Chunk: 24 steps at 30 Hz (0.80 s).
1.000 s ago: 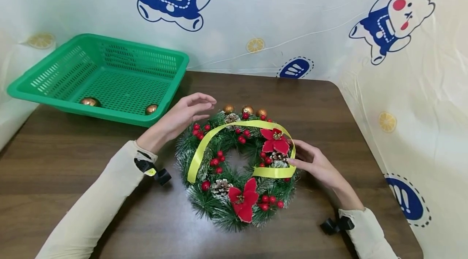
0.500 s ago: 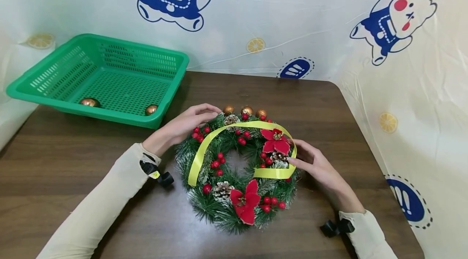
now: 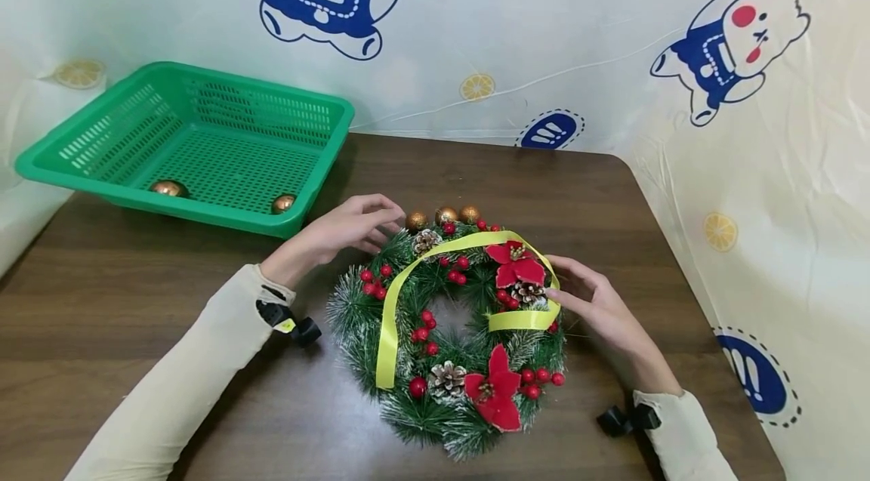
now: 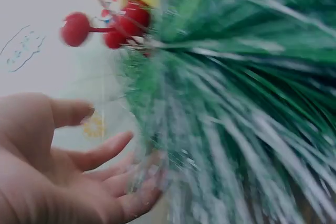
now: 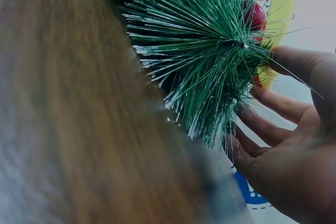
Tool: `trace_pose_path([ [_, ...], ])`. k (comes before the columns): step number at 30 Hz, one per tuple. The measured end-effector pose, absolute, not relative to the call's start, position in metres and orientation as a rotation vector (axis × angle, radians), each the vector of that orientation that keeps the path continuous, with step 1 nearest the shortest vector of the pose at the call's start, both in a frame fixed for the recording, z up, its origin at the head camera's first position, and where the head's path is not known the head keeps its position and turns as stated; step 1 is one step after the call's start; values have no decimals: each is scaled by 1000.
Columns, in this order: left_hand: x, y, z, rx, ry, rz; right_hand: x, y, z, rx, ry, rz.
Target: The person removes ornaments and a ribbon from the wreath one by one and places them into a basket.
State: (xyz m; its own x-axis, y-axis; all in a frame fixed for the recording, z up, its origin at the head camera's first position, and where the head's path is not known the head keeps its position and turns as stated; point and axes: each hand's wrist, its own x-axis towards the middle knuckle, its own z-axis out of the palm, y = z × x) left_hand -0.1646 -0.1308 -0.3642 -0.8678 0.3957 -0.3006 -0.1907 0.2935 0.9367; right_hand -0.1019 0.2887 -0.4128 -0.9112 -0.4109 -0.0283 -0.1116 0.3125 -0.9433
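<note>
A green Christmas wreath [image 3: 367, 345] lies on the table, trimmed with red berries, pine cones, red poinsettias [image 3: 499, 399] and several gold balls [image 3: 445, 216] at its far edge. A loose yellow ribbon [image 3: 388, 330] arcs across its top. My left hand [image 3: 340, 228] is at the wreath's far left edge, fingers relaxed; in the left wrist view its fingertips reach the frosted needles [image 4: 210, 145]. On the wreath's right side, my right hand [image 3: 605, 311] has its thumb over the ribbon's edge. In the right wrist view, its loosely spread fingers [image 5: 268, 127] touch the outer needles.
A green plastic basket [image 3: 329, 156] stands at the back left, with two copper-coloured balls [image 3: 169, 188] inside. Behind the brown wooden table [image 3: 544, 194] hangs a pale cloth [image 3: 516, 13] printed with cartoon bears. Each wrist carries a black camera mount [image 3: 307, 331].
The wreath has turned counter-clockwise, its near side shifting right and its gold balls left. My left hand came down to the wreath's edge, then drew slightly left. My right hand barely moved.
</note>
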Motion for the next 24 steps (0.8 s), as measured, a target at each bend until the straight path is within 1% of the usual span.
trace_pose_path([
  [5,-170,-131,-377,121,2208,1677,-102,287,-416,-490,2289,-1641],
  [13,-183,-124,-391,150,2018,1886,-108,283,-411,-569,2245,-1580],
  [19,-183,-122,-395,203,2000,1883,-127,282,-413,-499,2263,-1566],
  [24,-185,-123,-394,253,1986,1874,-134,283,-414,-426,2286,-1618],
])
